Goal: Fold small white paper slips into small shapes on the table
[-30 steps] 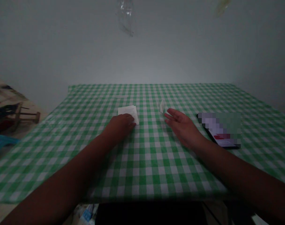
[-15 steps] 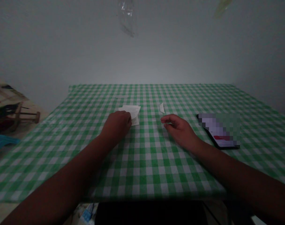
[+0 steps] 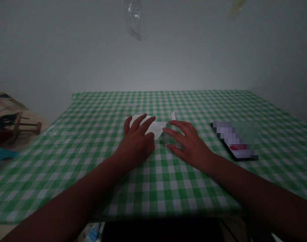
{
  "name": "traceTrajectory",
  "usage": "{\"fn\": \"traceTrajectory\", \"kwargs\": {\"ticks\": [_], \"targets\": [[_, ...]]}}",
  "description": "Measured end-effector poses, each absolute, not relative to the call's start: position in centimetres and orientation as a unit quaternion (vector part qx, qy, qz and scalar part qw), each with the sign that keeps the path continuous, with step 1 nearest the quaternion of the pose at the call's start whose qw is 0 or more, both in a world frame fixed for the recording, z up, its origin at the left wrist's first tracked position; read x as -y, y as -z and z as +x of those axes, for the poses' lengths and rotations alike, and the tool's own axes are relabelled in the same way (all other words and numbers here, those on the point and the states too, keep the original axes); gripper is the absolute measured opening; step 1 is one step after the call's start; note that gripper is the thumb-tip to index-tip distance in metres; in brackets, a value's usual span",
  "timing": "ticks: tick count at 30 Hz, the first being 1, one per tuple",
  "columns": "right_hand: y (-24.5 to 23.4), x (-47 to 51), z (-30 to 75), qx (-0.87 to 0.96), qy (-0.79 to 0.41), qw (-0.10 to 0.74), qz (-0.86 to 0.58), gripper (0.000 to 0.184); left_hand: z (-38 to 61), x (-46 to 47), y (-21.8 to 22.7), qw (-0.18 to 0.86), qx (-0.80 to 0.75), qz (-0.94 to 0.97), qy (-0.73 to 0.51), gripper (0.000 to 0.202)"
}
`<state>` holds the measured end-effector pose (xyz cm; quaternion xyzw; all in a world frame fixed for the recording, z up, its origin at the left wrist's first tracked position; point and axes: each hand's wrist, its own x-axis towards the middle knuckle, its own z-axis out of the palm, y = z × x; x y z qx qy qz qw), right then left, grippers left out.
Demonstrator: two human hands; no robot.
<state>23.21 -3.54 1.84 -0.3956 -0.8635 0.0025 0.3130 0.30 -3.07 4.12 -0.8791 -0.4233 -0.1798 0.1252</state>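
A white sheet of paper point(image 3: 157, 128) lies partly unfolded in the middle of the green-and-white checked tablecloth point(image 3: 93, 134). My left hand point(image 3: 137, 143) rests on its left part with fingers stretched out flat. My right hand point(image 3: 187, 144) lies just right of the sheet, fingers spread, fingertips at the paper's right edge. A small white paper scrap point(image 3: 173, 115) stands just beyond my right fingers.
A dark phone point(image 3: 235, 141) with a lit screen lies on the cloth to the right of my right hand. Wooden furniture point(image 3: 19, 126) and a blue object point(image 3: 2, 155) sit on the floor at the left. A pale wall rises behind the table.
My left hand went from closed on the folded paper to flat and spread on it. The paper has opened out to the right. My right hand moved left to its edge.
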Motion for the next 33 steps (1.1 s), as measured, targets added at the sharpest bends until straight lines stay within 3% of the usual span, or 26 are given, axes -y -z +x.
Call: {"fn": "traceTrajectory", "kwargs": {"ticks": [5,10,14,22,28,33], "targets": [[-2.2,3.3,23.6,0.893,0.007,0.246,-0.376,0.015,1.3,3.9,-3.4,0.071,0.387,-0.901,0.182,0.013],[-2.6,2.5,24.2,0.929,-0.026,0.144,-0.339,0.013,0.8,3.2,-3.0,-0.053,0.333,-0.928,0.159,0.011],[-3.2,2.2,24.6,0.936,-0.07,0.123,-0.321,0.013,0.3,2.4,-3.0,-0.117,0.346,-0.923,0.118,0.027],[-3.5,2.1,25.3,0.938,-0.105,0.147,-0.297,0.018,-0.1,2.3,-2.9,-0.105,0.335,-0.933,0.079,0.023],[-3.3,2.1,25.4,0.947,-0.064,0.155,-0.272,0.016,0.0,2.6,-2.8,-0.079,0.33,-0.937,0.089,0.027],[-3.6,1.8,25.8,0.946,-0.063,0.149,-0.28,0.018,0.2,3.0,-3.0,-0.138,0.313,-0.933,0.108,0.03]]}}
